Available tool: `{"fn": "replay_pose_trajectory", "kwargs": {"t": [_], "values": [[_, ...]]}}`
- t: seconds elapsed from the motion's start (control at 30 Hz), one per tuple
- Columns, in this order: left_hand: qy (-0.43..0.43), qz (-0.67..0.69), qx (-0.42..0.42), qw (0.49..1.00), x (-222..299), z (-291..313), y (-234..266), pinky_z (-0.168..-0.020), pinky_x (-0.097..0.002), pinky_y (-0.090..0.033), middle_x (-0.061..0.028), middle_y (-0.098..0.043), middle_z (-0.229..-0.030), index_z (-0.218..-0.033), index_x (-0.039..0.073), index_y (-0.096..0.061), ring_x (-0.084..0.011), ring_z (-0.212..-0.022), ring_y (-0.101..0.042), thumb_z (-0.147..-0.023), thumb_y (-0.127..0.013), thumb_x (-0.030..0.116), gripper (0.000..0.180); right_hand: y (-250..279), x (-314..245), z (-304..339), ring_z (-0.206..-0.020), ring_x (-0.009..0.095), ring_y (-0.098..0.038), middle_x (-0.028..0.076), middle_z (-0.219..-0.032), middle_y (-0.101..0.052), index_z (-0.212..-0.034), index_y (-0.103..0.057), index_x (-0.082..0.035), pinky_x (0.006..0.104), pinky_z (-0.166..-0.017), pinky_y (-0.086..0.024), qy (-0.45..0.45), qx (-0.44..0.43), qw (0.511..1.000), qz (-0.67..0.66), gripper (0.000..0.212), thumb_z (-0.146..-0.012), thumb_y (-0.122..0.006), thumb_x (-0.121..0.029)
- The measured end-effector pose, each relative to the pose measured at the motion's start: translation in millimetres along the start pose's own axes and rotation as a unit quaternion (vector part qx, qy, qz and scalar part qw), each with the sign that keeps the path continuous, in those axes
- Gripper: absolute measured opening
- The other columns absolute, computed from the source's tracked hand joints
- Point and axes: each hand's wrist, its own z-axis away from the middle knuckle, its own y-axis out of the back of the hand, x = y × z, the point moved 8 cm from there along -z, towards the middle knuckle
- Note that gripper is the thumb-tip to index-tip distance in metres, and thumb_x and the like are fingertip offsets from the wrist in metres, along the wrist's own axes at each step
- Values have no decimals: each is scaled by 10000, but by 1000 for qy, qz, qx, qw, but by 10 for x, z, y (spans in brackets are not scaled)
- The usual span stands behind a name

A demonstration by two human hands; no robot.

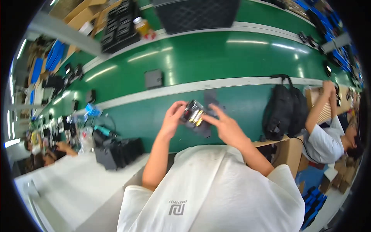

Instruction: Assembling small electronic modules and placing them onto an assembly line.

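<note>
Just in front of my chest, my left hand (172,120) is closed on the edge of a small black device with shiny gold and silver parts (196,113). It is blurred, so its exact kind does not show. My right hand (228,127) comes in from the other side, with its fingers spread and a fingertip at the device's right edge. Beneath and behind the device, a dark grey cloth-like piece (210,97) lies on the green table (135,114).
A flat dark grey box (154,79) sits beyond the pale rail. To the right is a black backpack (281,110), with a co-worker (328,135) past it. On the left stand a black case (116,152) and a teal-handled tool (103,130). A large black crate (197,15) is at the back.
</note>
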Motion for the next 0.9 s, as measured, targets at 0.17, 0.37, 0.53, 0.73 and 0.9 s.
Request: {"fn": "replay_pose_trajectory", "kwargs": {"t": [0.17,0.37,0.53,0.73,0.9], "values": [[-206,-89,93,970,49,353,-84,-931,-323,-436,-147,-487,-1358,-1110,46,-505,-232,-1132,-514,-928,-573,92,199,-431,213,-105,-1236,349,-462,167,-1418,-402,-1104,-581,-92,416,-976,-419,-176,37,953,-245,395,-729,-705,-106],[-216,-137,162,953,-68,559,-30,-912,-328,-440,-152,-462,-1379,-1126,55,-483,-221,-1128,-495,-935,-566,102,213,-231,139,18,-1241,291,-470,125,-1468,-388,-1155,-541,-37,381,-963,-435,-135,150,970,-132,419,-774,-704,-93],[-153,-11,109,982,-224,616,-33,-900,-313,-434,-148,-462,-1374,-1150,57,-465,-201,-1091,-491,-933,-573,99,246,-67,-437,-53,-1278,295,-443,113,-1497,-366,-1176,-523,-29,390,-1021,-395,60,21,992,-108,474,-755,-724,-112],[-98,59,76,990,-225,686,-177,-907,-299,-418,-135,-451,-1379,-1140,66,-443,-184,-1053,-489,-937,-568,102,241,-217,-470,-16,-1311,302,-410,81,-1511,-352,-1159,-533,-57,398,-1043,-374,117,23,991,-57,449,-758,-724,-122],[-146,14,60,987,-377,708,-127,-881,-287,-422,-108,-454,-1366,-1116,82,-430,-174,-1039,-487,-939,-562,102,221,-237,-444,-2,-1220,277,-490,109,-1402,-475,-1204,-517,-59,371,-1004,-402,94,70,985,-123,484,-762,-715,-77]]}}
